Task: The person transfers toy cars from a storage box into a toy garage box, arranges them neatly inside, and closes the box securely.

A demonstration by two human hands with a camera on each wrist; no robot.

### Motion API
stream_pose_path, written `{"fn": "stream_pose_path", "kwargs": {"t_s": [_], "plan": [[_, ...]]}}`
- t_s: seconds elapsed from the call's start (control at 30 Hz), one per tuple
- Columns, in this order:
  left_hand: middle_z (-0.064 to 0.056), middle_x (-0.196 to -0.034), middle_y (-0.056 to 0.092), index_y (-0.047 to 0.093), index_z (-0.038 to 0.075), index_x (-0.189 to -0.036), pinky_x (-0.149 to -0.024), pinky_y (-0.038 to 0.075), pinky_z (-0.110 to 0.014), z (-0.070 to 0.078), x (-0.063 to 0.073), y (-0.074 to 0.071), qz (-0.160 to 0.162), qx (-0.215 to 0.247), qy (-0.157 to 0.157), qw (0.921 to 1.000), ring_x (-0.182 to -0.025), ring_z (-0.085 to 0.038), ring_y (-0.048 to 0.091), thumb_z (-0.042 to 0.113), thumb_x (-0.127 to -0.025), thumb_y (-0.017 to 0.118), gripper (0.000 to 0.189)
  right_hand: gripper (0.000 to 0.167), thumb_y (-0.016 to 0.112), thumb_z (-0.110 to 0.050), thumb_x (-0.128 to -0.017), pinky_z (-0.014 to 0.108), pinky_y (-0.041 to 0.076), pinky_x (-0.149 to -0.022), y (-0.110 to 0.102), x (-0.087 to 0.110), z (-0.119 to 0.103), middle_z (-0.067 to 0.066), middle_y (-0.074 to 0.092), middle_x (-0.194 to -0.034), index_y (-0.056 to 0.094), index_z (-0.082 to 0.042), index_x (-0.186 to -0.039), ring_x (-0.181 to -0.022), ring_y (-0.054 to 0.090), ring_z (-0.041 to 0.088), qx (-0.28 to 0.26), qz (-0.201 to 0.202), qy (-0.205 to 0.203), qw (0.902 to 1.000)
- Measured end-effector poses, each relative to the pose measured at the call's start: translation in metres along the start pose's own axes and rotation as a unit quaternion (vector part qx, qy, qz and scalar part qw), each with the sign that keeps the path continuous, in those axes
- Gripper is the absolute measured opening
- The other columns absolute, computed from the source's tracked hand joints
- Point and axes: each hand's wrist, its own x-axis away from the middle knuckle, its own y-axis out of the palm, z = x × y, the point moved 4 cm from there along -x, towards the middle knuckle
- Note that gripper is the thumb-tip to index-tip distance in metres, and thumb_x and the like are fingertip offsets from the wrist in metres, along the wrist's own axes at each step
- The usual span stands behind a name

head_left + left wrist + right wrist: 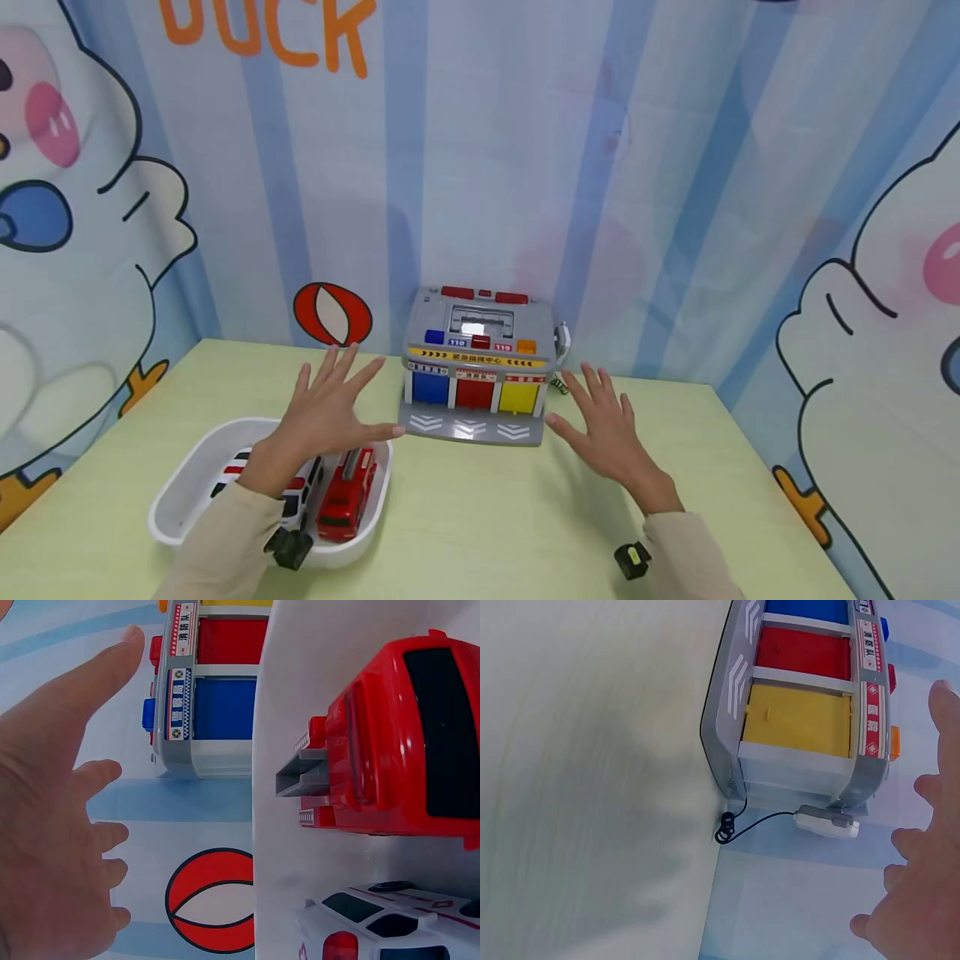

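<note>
Right hand (609, 437) beside "119" toy station (476, 360)

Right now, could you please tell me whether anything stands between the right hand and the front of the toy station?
Nothing visible stands between the right hand and the front of the toy station; the white handset and coiled cord are at its side.

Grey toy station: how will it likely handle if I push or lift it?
The grey toy station should probably slide rather than tip, given its broad front apron. It looks like smooth, hard plastic, so likely stiff and slippery. The white handset with its coiled cord might swing loose.
</note>
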Motion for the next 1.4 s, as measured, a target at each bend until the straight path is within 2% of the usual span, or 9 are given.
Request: {"fn": "stream_pose_path", "kwargs": {"t_s": [0.2, 0.4, 0.53, 0.8, 1.07, 1.2, 1.4], "plan": [[-0.024, -0.165, 0.018, 0.035, 0.017, -0.156, -0.119, -0.003, -0.070, 0.000, -0.013, 0.004, 0.008, 0.000, 0.010, 0.9999, -0.153, -0.048, 0.007, 0.063, -0.074, 0.076, 0.103, 0.076, 0.058, -0.046, -0.097, 0.074, 0.002, -0.116, -0.001, -0.008, 0.007, 0.022, 0.013, -0.167, 0.027, -0.013, -0.159, -0.154, 0.003, 0.046, 0.003, -0.001, -0.009, 1.0000], [-0.025, -0.162, 0.025, 0.039, 0.015, -0.154, -0.119, 0.004, -0.071, 0.005, -0.027, 0.002, 0.023, 0.001, 0.037, 0.9990, -0.152, -0.048, 0.014, 0.061, -0.074, 0.078, 0.101, 0.077, 0.059, -0.046, -0.097, 0.074, 0.004, -0.116, 0.001, -0.016, 0.012, 0.021, 0.014, -0.167, 0.025, -0.015, -0.160, -0.154, 0.004, 0.045, -0.006, -0.002, -0.015, 0.9999], [-0.025, -0.163, 0.026, 0.038, 0.015, -0.154, -0.120, 0.004, -0.069, 0.008, -0.037, 0.002, 0.023, -0.002, 0.053, 0.9983, -0.152, -0.047, 0.015, 0.062, -0.073, 0.078, 0.102, 0.079, 0.059, -0.046, -0.097, 0.074, 0.005, -0.117, 0.000, -0.023, 0.011, 0.020, 0.013, -0.167, 0.022, -0.016, -0.160, -0.154, 0.003, 0.044, -0.012, -0.017, -0.013, 0.9997], [-0.022, -0.164, 0.024, 0.040, 0.016, -0.154, -0.122, 0.004, -0.066, 0.013, -0.056, -0.001, 0.006, -0.011, 0.067, 0.9977, -0.153, -0.045, 0.014, 0.057, -0.073, 0.080, 0.099, 0.079, 0.060, -0.045, -0.097, 0.073, 0.012, -0.117, -0.008, -0.038, 0.005, 0.020, 0.015, -0.167, 0.023, -0.014, -0.160, -0.155, 0.006, 0.043, -0.016, -0.033, -0.023, 0.9991], [-0.021, -0.164, 0.023, 0.037, 0.017, -0.155, -0.122, 0.007, -0.067, 0.020, -0.075, -0.005, -0.015, -0.009, 0.100, 0.9948, -0.153, -0.045, 0.013, 0.055, -0.074, 0.081, 0.100, 0.083, 0.063, -0.046, -0.095, 0.072, 0.023, -0.114, -0.012, -0.050, 0.004, 0.020, 0.014, -0.167, 0.022, -0.015, -0.160, -0.153, 0.014, 0.046, -0.027, -0.048, -0.030, 0.9981], [-0.019, -0.166, 0.021, 0.034, 0.018, -0.156, -0.122, 0.007, -0.065, 0.022, -0.086, -0.004, -0.026, 0.001, 0.108, 0.9938, -0.154, -0.044, 0.011, 0.052, -0.075, 0.082, 0.101, 0.084, 0.064, -0.048, -0.094, 0.072, 0.026, -0.113, -0.013, -0.058, 0.002, 0.019, 0.012, -0.168, 0.022, -0.017, -0.160, -0.152, 0.016, 0.046, -0.043, -0.055, -0.022, 0.9973], [-0.019, -0.166, 0.020, 0.034, 0.016, -0.156, -0.123, 0.009, -0.064, 0.023, -0.097, -0.002, -0.036, 0.011, 0.110, 0.9932, -0.154, -0.043, 0.010, 0.051, -0.076, 0.081, 0.100, 0.086, 0.064, -0.053, -0.093, 0.070, 0.025, -0.115, -0.010, -0.068, 0.001, 0.016, 0.010, -0.169, 0.023, -0.020, -0.160, -0.154, 0.013, 0.043, -0.040, -0.066, -0.013, 0.9969]]}}
